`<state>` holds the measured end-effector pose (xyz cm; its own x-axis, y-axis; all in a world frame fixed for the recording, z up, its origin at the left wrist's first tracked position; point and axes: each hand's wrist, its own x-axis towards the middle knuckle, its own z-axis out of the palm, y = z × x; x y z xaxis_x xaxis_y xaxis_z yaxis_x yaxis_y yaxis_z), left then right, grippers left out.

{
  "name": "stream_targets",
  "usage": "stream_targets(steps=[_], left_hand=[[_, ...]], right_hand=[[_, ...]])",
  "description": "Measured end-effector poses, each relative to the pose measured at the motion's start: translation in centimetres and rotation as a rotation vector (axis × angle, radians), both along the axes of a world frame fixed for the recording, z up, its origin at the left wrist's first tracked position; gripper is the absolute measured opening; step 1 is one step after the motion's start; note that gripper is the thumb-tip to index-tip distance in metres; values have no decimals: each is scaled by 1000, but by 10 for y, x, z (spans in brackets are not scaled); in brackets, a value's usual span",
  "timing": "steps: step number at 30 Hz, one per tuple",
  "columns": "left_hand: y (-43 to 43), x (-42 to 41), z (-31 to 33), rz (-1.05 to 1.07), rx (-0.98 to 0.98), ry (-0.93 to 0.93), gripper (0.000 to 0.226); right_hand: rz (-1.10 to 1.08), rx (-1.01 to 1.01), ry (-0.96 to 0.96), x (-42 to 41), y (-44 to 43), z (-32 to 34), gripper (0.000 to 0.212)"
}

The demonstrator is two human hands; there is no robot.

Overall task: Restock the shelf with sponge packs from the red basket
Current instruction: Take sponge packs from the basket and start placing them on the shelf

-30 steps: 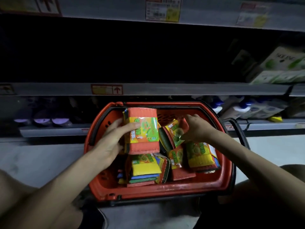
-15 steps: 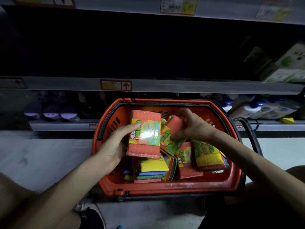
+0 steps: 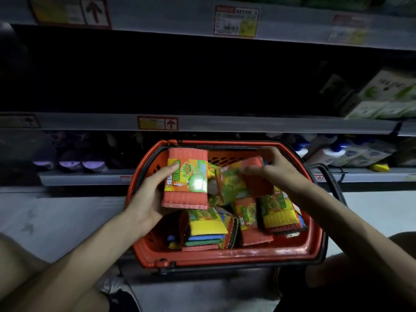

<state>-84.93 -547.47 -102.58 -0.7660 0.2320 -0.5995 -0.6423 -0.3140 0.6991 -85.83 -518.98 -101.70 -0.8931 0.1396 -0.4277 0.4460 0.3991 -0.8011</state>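
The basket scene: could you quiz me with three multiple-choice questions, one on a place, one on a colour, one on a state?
1. Where is the basket?
A. on the floor before the shelves
B. on the top shelf
C. on a cart

2. What colour is the basket?
A. blue
B. red
C. white

3. What is the left hand doing?
A. resting empty
B. holding a sponge pack
C. gripping the handle

Answers: 1 A, it sits on the floor below the shelf edge; 2 B, its rim is red; 3 B, the fingers wrap the pack.

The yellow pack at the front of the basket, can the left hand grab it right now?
Probably not yet. The left hand is full: it holds a red pack above the basket. The yellow pack lies uncovered just below, so once that hand is free, likely yes.
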Motion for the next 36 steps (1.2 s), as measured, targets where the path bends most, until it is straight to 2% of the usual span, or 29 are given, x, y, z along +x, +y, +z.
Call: stream_targets(steps=[4, 6, 8, 12, 15, 18, 23, 31, 36], left_hand=[[-9, 0, 10, 43, 51, 48, 39], [-13, 0, 16, 97, 87, 93, 37], [-19, 1, 22, 156, 121, 128, 33], [-35, 7, 31, 259, 193, 193, 28], [-47, 12, 40, 309, 226, 239, 35], [-60, 17, 47, 294, 250, 281, 41], [-92, 22, 53, 365, 210, 350, 42], [-155, 20, 58, 605, 117, 347, 56], [-198, 13, 54, 700, 93, 346, 65]], right_hand=[[-89, -170, 17, 0, -4, 12, 64], [-96, -237, 16, 3, -15, 19, 59], [-124, -287, 15, 7, -27, 22, 64], [-201, -395, 92, 12, -53, 30, 46], [-242, -589, 95, 4, -76, 37, 44], [-218, -697, 120, -8, -108, 49, 47], [-223, -680, 197, -19, -183, 62, 30], [-45, -341, 414, -31, -284, 46, 24], [-132, -383, 363, -48, -338, 36, 22]])
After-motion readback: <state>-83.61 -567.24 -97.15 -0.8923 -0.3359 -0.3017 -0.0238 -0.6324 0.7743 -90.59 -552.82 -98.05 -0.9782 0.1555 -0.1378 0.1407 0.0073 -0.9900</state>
